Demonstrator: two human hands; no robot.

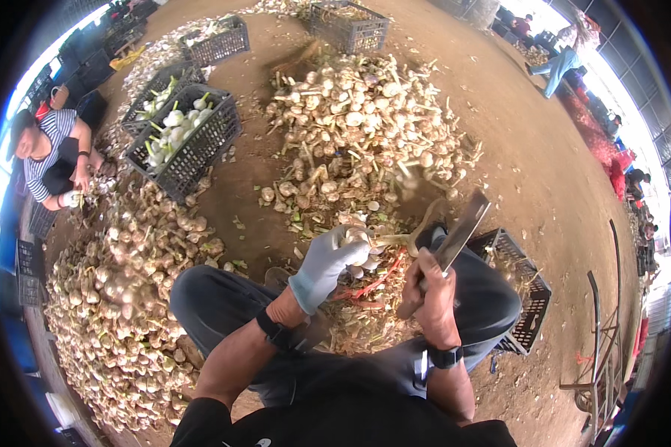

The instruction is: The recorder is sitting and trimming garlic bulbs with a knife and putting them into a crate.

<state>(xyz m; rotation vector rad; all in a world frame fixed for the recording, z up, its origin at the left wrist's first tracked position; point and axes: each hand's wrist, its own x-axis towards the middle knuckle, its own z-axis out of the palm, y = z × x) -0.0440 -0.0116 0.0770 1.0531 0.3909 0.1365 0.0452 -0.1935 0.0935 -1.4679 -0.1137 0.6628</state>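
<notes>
My left hand, in a pale work glove, is closed around a garlic bulb. The bulb's stalk points right, towards my other side. Bare and fisted, my right hand grips a broad-bladed knife whose blade points up and to the right; its edge is apart from the bulb. Below and between my hands, garlic trimmings and a red strip lie between my knees. Just beyond them spreads a heap of untrimmed garlic with dry stalks.
A larger garlic heap covers the ground at left. Behind it stands a black plastic crate of white trimmed bulbs, beside a crouching person. By my right knee is another black crate. A metal hand cart stands far right.
</notes>
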